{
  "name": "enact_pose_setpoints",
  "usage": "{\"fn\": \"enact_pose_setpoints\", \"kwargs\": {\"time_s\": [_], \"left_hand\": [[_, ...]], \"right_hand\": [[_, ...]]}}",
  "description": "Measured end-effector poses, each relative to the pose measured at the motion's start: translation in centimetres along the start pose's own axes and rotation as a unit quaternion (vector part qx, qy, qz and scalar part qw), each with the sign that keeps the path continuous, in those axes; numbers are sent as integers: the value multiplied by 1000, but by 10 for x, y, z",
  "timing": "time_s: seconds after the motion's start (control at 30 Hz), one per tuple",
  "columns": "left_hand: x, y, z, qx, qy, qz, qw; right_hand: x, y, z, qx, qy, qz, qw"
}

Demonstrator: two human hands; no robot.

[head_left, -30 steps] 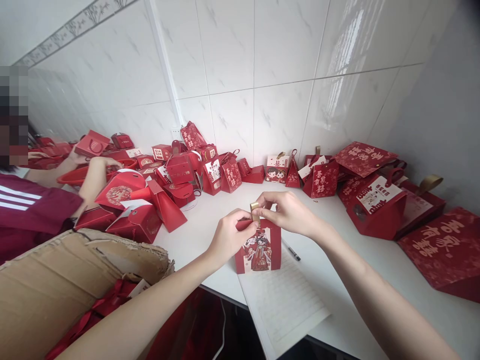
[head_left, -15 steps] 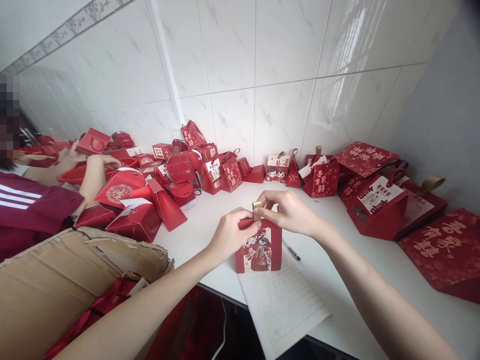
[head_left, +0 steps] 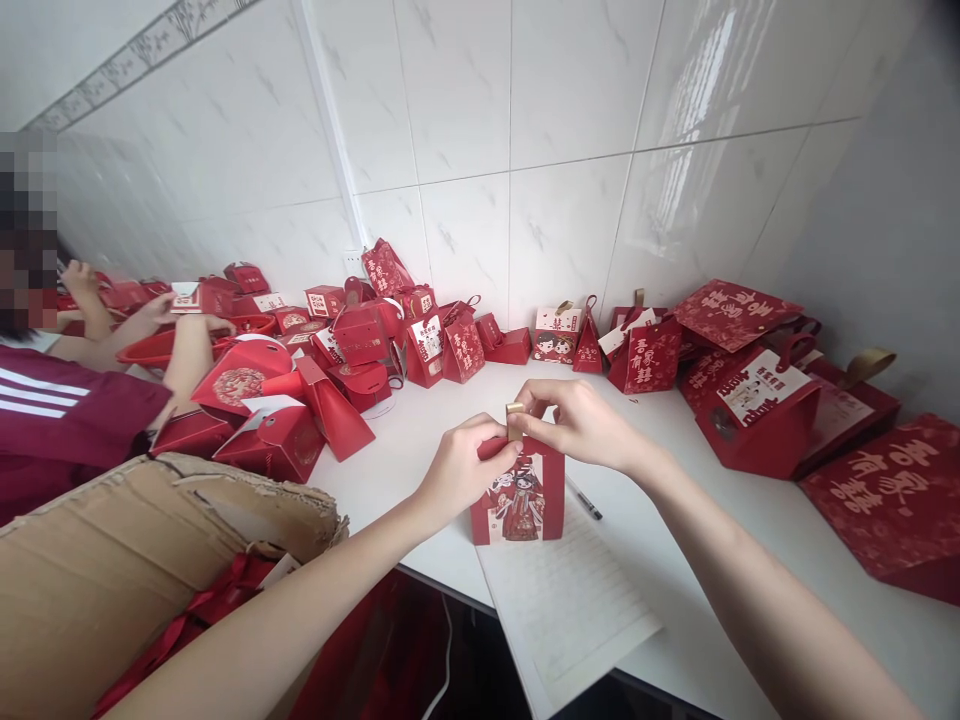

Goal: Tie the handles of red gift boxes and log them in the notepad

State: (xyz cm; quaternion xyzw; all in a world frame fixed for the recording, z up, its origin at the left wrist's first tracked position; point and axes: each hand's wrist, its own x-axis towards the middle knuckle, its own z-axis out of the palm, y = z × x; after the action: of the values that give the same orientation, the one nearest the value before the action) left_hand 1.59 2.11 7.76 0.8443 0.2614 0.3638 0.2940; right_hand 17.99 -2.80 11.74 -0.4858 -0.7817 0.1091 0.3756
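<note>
A red gift box (head_left: pixel 519 505) with cartoon figures in traditional dress on its front stands upright on the table, partly over a lined notebook (head_left: pixel 581 615). At its top edge is a gold ribbon loop (head_left: pixel 514 424). My left hand (head_left: pixel 469 465) pinches the box's top from the left, thumb in front, just below the loop. From the right, my right hand (head_left: pixel 574 425) is closed at the same top edge, fingers beside the ribbon loop. Some of its fingertips are hidden behind the loop and box. A pen (head_left: pixel 585 498) lies on the table to the right of the box.
Red gift boxes (head_left: pixel 270 440) are heaped at the left, and more boxes (head_left: pixel 765 410) stand at the right. A torn cardboard carton (head_left: pixel 82 560) with red items fills the lower left. At far left a person in a maroon shirt (head_left: pixel 75 410) handles a small box. Behind is a tiled wall (head_left: pixel 465 110).
My hands and the box hardly move. At the far left, the other person's hands have shifted, and the small box there is turned differently, showing a white patch.
</note>
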Motion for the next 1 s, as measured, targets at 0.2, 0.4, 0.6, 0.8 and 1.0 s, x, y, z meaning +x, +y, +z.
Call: {"fn": "enact_pose_setpoints", "kwargs": {"time_s": [0.2, 0.4, 0.6, 0.8, 1.0], "left_hand": [[1, 1, 0, 0, -8, 0, 1000], [-1, -1, 0, -12, -1, -25, 1000], [2, 1, 1, -2, -9, -21, 1000], [-1, -3, -2, 4, -16, -22, 1000], [-5, -5, -7, -98, -23, -64, 993]], "right_hand": [[1, 2, 2, 15, 16, -12, 1000], [3, 2, 1, 51, 18, 20, 998], [1, 4, 5, 17, 77, -7, 997], [3, 4, 6, 19, 74, 8, 997], [0, -2, -4, -1, 23, 16, 1000]]}}
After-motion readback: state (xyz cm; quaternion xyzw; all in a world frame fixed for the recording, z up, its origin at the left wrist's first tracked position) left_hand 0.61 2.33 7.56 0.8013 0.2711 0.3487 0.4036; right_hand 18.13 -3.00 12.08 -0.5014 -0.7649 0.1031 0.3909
